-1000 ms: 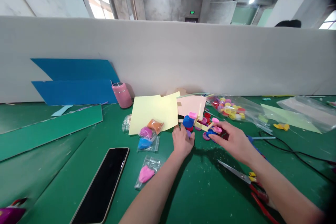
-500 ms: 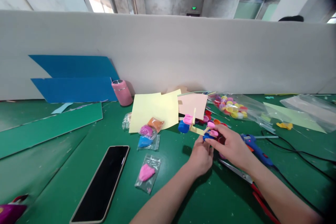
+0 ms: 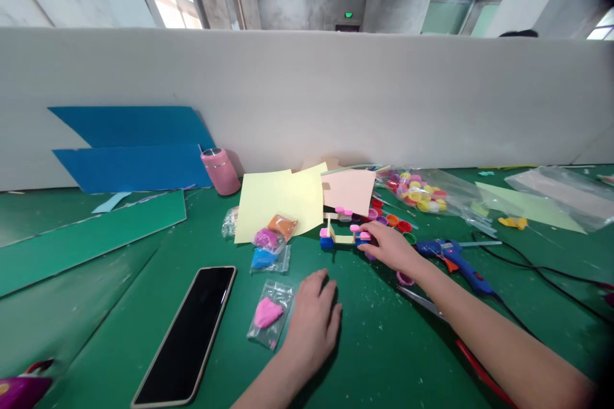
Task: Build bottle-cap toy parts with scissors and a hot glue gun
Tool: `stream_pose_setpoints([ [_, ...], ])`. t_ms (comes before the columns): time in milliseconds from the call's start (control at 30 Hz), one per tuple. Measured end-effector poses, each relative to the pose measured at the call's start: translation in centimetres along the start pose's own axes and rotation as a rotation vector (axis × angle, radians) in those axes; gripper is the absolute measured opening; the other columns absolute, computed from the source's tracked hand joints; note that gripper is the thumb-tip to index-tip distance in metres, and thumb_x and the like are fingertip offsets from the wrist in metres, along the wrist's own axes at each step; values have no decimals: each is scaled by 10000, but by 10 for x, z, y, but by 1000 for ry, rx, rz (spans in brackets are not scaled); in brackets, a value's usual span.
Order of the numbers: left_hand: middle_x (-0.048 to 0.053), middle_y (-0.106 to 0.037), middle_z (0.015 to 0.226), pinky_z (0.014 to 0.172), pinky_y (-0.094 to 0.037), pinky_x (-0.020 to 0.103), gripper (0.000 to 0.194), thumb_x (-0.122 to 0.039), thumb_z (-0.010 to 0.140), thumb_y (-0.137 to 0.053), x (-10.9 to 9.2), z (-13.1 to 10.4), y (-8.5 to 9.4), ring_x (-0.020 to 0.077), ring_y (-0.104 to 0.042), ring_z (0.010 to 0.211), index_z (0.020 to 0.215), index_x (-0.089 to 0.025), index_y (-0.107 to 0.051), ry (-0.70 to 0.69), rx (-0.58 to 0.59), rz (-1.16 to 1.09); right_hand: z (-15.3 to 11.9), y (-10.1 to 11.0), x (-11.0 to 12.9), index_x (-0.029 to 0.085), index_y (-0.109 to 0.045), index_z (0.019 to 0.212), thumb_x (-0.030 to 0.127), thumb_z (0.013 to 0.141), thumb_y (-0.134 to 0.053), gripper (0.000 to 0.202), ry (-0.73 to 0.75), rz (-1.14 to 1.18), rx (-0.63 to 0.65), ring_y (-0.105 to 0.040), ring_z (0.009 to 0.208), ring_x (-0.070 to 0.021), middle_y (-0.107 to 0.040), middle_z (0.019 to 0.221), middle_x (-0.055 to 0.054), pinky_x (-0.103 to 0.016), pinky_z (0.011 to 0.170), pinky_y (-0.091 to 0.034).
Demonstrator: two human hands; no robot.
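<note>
A small craft model (image 3: 343,239) of pale wooden sticks, blue caps and pink pieces stands on the green table. My right hand (image 3: 389,246) grips its right end between thumb and fingers. Lower and to the left, my left hand (image 3: 316,312) holds nothing; its fingers are apart and lie low over the table. Beside that hand is a clear bag of pink clay (image 3: 268,313). Behind the model lies another piece with pink tops (image 3: 343,211). Coloured bottle caps (image 3: 392,221) are scattered just past my right hand, which partly hides them.
A blue glue gun (image 3: 455,262) with a black cord lies at right, near red-handled scissors (image 3: 480,367) partly under my right forearm. At left are a phone (image 3: 187,332), a pink bottle (image 3: 220,171) and blue boards (image 3: 129,169). Yellow paper (image 3: 278,198) lies centrally, with a bag of caps (image 3: 419,192) beyond.
The model has come down onto the table and now sits level. My left hand has let go of it and moved left and toward me. My right hand stays on its right end.
</note>
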State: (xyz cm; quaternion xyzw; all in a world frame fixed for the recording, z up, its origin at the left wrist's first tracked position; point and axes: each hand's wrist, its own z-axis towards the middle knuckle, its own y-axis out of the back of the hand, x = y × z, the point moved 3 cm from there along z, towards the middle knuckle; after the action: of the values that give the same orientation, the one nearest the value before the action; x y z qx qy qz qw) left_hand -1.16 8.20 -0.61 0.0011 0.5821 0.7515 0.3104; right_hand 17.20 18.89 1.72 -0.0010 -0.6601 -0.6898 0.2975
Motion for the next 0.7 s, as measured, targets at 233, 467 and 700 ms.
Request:
stream_pose_setpoints([
  [233,170,-543,1152,910,-375,466,258,-182,786,-440,29,20,5,292,-474,1089,999,-128,-576,49,-10,143,15,-8,-3,164,-521,1091,268,868,-499,247,-38,-91,22,-578,898,-182,-558,1092,-61,-377,751,-484],
  [467,166,-450,1280,941,-268,496,317,-169,774,-445,43,58,6,329,-337,1208,1069,-159,-560,148,-42,322,15,-9,-6,166,-518,1097,267,869,-498,250,-50,-110,12,-576,906,-184,-554,1101,-62,-379,756,-483],
  [700,152,-395,1354,997,-156,503,356,-264,841,-348,55,77,-9,298,-291,1253,1092,-129,-561,191,-28,415,14,-8,-9,166,-514,1105,266,868,-501,258,-32,-96,-7,-572,920,-189,-548,1114,-64,-387,765,-479],
])
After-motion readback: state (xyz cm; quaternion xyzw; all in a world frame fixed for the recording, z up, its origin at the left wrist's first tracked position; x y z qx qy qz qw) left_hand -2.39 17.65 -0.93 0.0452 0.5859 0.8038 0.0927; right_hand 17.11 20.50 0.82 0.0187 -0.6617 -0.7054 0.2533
